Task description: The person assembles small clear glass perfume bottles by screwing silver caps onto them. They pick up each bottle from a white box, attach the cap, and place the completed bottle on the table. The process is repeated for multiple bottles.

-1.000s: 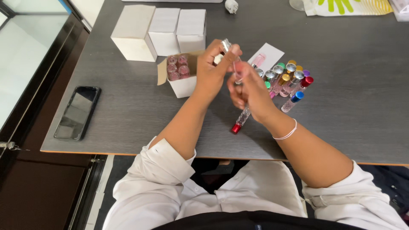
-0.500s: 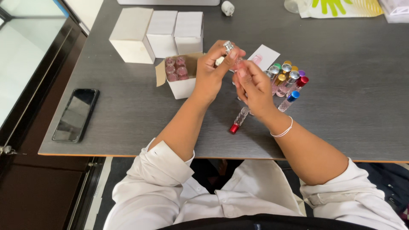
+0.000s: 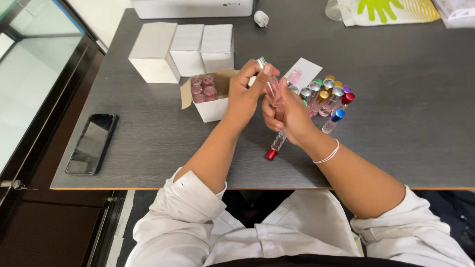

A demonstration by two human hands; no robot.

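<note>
Two hands meet on one small clear pink vial (image 3: 272, 89) with a silver cap, above the grey table (image 3: 405, 128): the left hand (image 3: 245, 94) pinches its top, the right hand (image 3: 287, 116) grips its bottom and a red-capped vial (image 3: 274, 146). Beside them stands an open white box (image 3: 210, 101) of pink vials

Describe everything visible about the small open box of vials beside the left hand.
The open box is small, white and looks like cardboard. Its brown-lined flaps are folded outward. It stands upright on the grey table, in front of three closed white boxes. Inside, several pink-capped vials stand upright in its left part; the right part is hidden behind the left hand, which overlaps the box; contact cannot be told.
</note>
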